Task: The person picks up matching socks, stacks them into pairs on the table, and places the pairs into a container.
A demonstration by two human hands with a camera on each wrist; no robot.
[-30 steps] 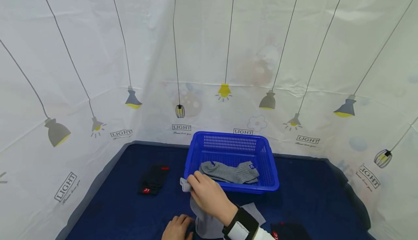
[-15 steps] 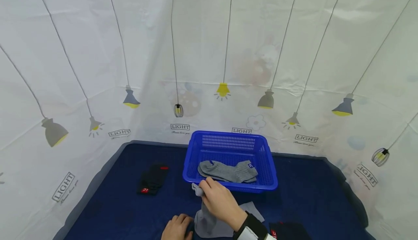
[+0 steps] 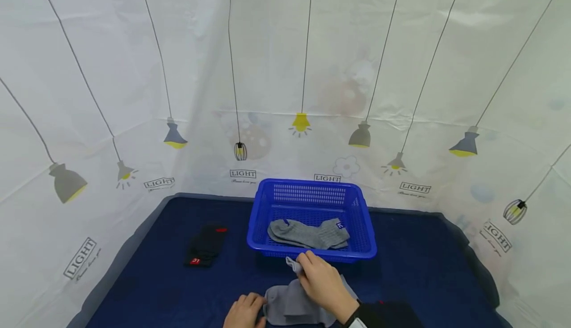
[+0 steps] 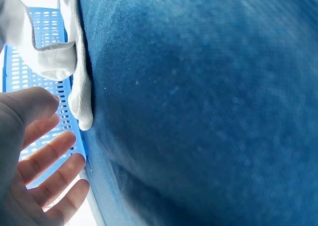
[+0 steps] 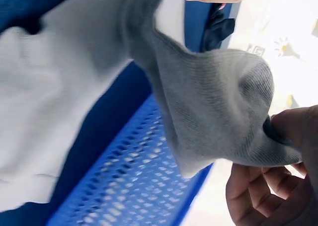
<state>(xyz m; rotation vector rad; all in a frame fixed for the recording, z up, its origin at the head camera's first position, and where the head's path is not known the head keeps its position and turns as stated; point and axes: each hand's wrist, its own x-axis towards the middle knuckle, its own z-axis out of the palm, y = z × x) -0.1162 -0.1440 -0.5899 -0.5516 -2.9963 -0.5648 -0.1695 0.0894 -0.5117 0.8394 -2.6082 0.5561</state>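
Note:
In the head view, my right hand (image 3: 324,283) pinches one end of a light grey sock (image 3: 278,304), which hangs raised in a fold over the cloth. The right wrist view shows the thumb and fingers gripping the bunched fabric of this sock (image 5: 213,107). More pale sock fabric (image 4: 80,99) lies flat on the cloth under it in the left wrist view. My left hand (image 3: 244,311) is beside the sock's left edge, fingers relaxed and gripping nothing; whether the fingertips touch the sock I cannot tell. Part of the sock is hidden behind my right hand.
A blue plastic basket (image 3: 254,244) stands behind the hands, holding darker grey socks (image 3: 308,234). Black socks with red marks (image 3: 206,246) lie at the left. Another black item (image 3: 397,313) is partly behind my right wrist. Dark blue cloth (image 3: 147,283) covers the table.
My right hand has moved to the right and slightly down toward me, drawing the pinched sock end over the rest of the sock. My left hand stays nearly in place.

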